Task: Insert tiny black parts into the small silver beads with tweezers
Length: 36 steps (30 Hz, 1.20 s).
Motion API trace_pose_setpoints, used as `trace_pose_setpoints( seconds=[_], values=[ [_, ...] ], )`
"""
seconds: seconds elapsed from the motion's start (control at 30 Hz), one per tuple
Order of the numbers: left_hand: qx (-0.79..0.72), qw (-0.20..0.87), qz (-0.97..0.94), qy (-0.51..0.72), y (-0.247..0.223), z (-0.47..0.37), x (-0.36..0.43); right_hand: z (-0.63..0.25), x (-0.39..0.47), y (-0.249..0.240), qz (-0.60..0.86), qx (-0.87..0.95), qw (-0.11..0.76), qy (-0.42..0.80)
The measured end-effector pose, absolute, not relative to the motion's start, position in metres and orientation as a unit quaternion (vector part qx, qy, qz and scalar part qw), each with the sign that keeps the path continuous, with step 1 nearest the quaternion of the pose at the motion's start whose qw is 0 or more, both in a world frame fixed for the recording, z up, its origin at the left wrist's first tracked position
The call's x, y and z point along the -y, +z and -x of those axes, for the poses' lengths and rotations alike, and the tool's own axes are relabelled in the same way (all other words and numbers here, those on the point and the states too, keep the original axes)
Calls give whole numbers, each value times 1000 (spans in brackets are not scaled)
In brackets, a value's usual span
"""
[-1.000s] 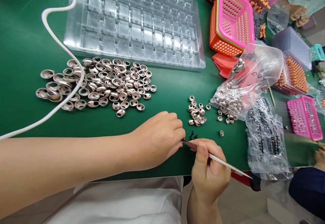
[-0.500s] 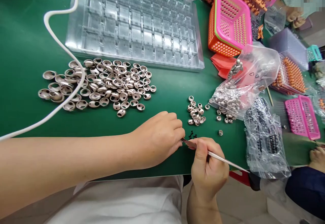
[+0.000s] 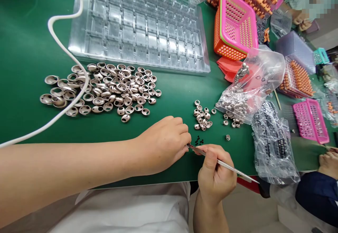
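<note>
My left hand [image 3: 166, 145] is closed in a pinch above the table's front edge; whatever its fingertips hold is mostly hidden. In my right hand [image 3: 218, 173] is a slim, tweezers-like metal tool [image 3: 232, 168], whose far end tapers toward the lower right. Its working tip meets my left fingertips. Just beyond the hands lie several tiny black pieces [image 3: 198, 140]. Behind those sits a small cluster of silvery hollow metal beads [image 3: 202, 115]. A larger pile of oval, ring-like metal parts [image 3: 121, 87] spreads out beyond my left forearm.
A clear compartment tray [image 3: 142, 29] lies at the back. A white cable [image 3: 63, 46] crosses the pile. To the right are a bag of metal parts [image 3: 233, 102], a bag of black parts [image 3: 271, 145], stacked baskets [image 3: 227, 48] and a pink basket [image 3: 311, 120]. Another person's hand [image 3: 329, 162] shows at the right edge.
The view has shifted slightly, so things on the right appear a little further left. The tool has turned slightly in my right hand, its tip still at my left fingertips.
</note>
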<state>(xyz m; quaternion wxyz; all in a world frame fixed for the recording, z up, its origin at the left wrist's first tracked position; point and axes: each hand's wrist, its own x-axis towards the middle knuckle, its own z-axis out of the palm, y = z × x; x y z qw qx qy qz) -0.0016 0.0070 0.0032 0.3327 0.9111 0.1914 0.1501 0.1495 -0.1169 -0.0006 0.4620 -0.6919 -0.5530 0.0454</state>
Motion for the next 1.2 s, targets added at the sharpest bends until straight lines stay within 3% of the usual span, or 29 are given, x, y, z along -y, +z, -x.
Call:
trace_pose_setpoints(
  seconds=[0.47,1.2],
  values=[
    [-196,337,-908,156,3,2,-6,-150,117,7,704,600,378,30],
    [-188,340,-906,170,2,2,-5,-150,91,19,663,678,317,5]
  ],
)
